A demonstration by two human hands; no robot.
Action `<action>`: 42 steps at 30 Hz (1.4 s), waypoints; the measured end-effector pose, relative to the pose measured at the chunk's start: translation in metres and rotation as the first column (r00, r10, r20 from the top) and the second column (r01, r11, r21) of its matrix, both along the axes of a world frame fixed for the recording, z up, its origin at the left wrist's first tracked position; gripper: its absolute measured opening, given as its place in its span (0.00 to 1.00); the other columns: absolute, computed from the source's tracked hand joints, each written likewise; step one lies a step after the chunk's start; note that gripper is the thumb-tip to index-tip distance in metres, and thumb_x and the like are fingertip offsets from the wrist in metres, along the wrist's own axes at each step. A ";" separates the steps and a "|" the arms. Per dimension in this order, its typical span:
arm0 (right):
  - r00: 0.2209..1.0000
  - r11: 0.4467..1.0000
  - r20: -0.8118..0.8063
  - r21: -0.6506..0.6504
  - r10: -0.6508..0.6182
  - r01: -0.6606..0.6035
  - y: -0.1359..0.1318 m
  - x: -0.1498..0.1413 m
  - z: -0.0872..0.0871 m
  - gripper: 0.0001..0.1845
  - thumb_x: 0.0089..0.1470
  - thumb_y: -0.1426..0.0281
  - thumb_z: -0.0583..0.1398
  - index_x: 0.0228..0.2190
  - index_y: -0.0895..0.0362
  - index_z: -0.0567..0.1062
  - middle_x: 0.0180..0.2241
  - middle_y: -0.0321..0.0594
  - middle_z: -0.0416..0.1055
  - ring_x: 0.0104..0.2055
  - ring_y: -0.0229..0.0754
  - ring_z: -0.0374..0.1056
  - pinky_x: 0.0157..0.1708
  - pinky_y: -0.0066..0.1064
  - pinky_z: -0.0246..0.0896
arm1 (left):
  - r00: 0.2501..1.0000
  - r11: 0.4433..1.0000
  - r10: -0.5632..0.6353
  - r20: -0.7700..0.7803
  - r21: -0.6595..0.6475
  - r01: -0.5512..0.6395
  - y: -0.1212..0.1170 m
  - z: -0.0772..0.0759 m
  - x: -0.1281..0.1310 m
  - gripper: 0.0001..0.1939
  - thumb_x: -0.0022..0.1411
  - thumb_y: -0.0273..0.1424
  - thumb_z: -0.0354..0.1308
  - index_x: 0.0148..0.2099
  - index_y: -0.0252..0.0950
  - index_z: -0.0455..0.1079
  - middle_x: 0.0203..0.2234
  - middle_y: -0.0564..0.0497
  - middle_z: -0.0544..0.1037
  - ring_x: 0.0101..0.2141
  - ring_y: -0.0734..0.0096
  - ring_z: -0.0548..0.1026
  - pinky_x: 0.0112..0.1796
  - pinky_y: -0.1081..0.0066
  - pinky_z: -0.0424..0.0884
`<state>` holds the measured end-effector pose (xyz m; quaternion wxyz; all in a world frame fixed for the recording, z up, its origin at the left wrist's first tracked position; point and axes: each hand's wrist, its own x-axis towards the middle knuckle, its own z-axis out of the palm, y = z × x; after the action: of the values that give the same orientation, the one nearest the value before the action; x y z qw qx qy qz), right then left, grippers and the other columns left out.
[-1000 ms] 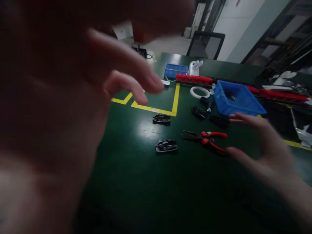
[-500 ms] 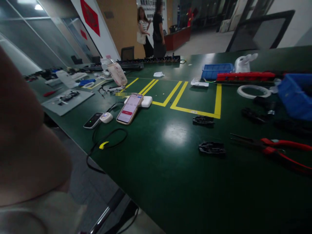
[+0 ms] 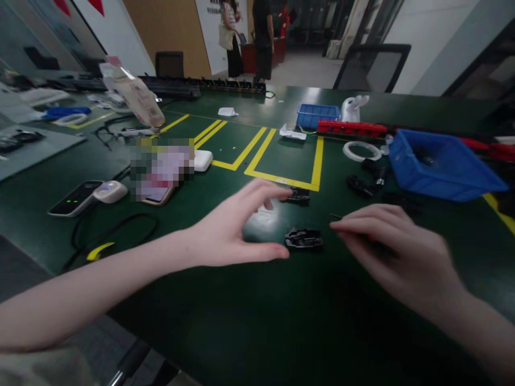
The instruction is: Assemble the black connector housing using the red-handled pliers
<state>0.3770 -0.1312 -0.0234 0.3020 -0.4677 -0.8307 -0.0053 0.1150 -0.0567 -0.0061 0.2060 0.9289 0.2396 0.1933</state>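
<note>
My left hand (image 3: 237,228) hovers low over the green table (image 3: 249,311), thumb and fingers apart in a C shape. It holds nothing. Just right of its thumb tip lies a small black plastic part (image 3: 303,238). A second black part (image 3: 298,195) lies by its fingertips. My right hand (image 3: 386,252) reaches in from the right, fingers stretched out flat over the red-handled pliers. Only the pliers' thin black tip (image 3: 336,216) pokes out from under the fingers.
A big blue bin (image 3: 442,166) stands at the right, with more black parts (image 3: 362,185) and a white ring (image 3: 362,151) beside it. Farther back are a smaller blue bin (image 3: 317,115) and red strip (image 3: 350,127). A phone (image 3: 161,171), devices and cable (image 3: 112,230) lie left. Two people (image 3: 245,37) stand beyond.
The view swung left and back to the table. Both hands, out of view half a second ago, have come down, the left beside the black part, the right over the pliers.
</note>
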 end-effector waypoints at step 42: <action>0.961 0.922 0.214 -0.377 0.175 -0.084 0.019 -0.002 -0.012 0.05 0.57 0.75 0.50 0.32 0.56 0.65 0.30 0.39 0.67 0.30 0.37 0.65 0.26 0.28 0.59 | 0.953 0.957 -0.289 -0.087 0.001 0.290 0.020 -0.055 0.047 0.11 0.63 0.33 0.52 0.46 0.36 0.67 0.45 0.45 0.65 0.44 0.66 0.67 0.42 0.67 0.69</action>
<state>0.3751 -0.1125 -0.0358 0.1055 -0.4549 -0.8772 0.1118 0.1619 -0.0364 -0.0610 0.2154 0.9628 0.1083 0.1225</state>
